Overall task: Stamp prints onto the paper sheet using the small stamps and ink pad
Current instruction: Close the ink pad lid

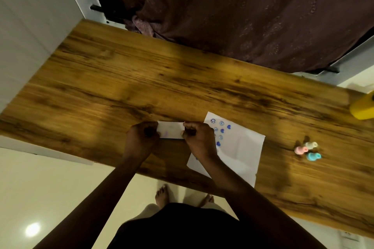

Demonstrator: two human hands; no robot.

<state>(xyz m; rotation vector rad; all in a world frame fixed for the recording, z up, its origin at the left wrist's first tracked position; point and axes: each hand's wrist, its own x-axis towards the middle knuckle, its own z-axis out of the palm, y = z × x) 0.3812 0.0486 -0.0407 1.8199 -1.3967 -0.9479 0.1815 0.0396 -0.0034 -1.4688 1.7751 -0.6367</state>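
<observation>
Three stamps (307,150) beside stamped paper (238,147)

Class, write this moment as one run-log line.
left hand: grips white box | right hand: grips box | paper sheet: blue prints | small stamps: untouched, right

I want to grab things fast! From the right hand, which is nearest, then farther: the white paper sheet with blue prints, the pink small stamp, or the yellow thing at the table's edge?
1. White paper sheet with blue prints: right under and beside the right hand.
2. Pink small stamp: farther right, lying with two other stamps.
3. Yellow thing: farthest, at the table's right edge.
</observation>
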